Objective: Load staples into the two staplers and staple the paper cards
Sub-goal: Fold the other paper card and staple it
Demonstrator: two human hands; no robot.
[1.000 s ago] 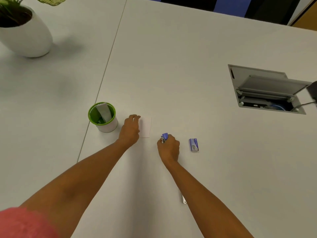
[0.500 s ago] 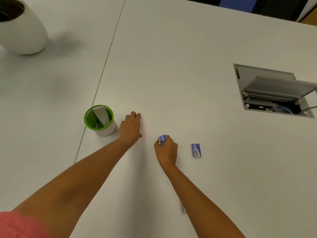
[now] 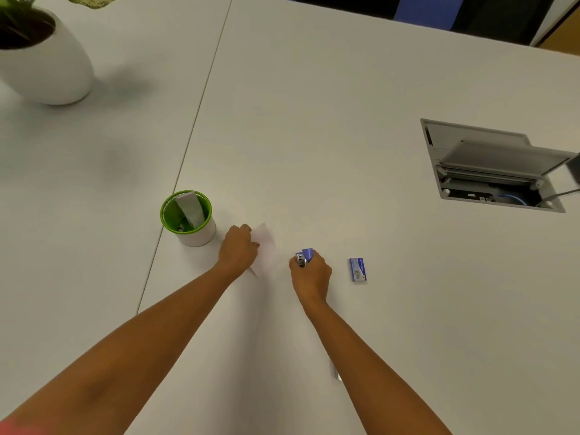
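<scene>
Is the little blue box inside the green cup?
No, the blue box lies flat on the table, right of the right hand, far from the green cup.

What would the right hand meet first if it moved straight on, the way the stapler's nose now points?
Probably the paper card in the left hand: the right hand aims the blue stapler up-left, though heights are unclear.

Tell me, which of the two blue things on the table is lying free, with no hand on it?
The small blue staple box, lying flat to the right of the right hand. The other, the blue stapler, is gripped in that hand.
</scene>
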